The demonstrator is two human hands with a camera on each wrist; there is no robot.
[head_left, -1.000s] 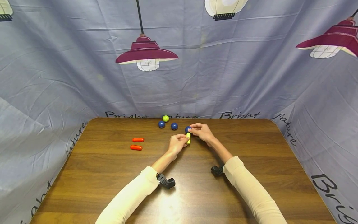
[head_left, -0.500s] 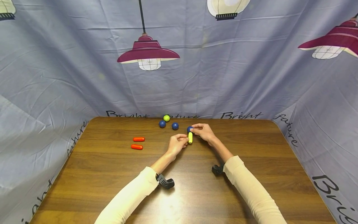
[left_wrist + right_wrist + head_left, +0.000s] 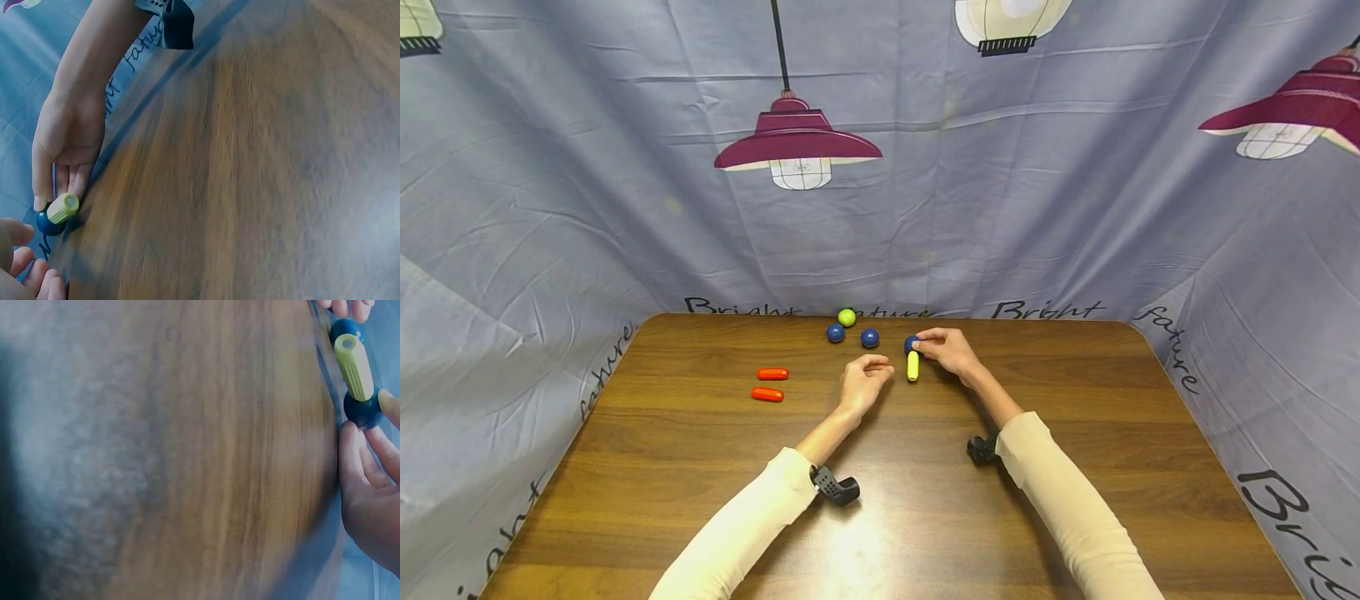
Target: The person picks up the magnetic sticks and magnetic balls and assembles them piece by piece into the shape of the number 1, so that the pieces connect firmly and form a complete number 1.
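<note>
The blue ball (image 3: 912,342), joined to the yellow peg (image 3: 913,366), is pinched by the right hand (image 3: 950,353). Left of the peg, the left hand (image 3: 862,379) is held loosely curled and empty. Another piece is probably needed next.

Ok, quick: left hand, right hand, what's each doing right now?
Left hand: open, fingers loosely curled, holding nothing.
Right hand: fingers pinch the blue ball joined to the yellow rod.

Your two cream-sleeved arms reach forward, wrists bare: your left hand (image 3: 863,379) hangs with fingers loosely curled and holding nothing, your right hand (image 3: 946,352) extended beside it, fingertips pinched together.
</note>
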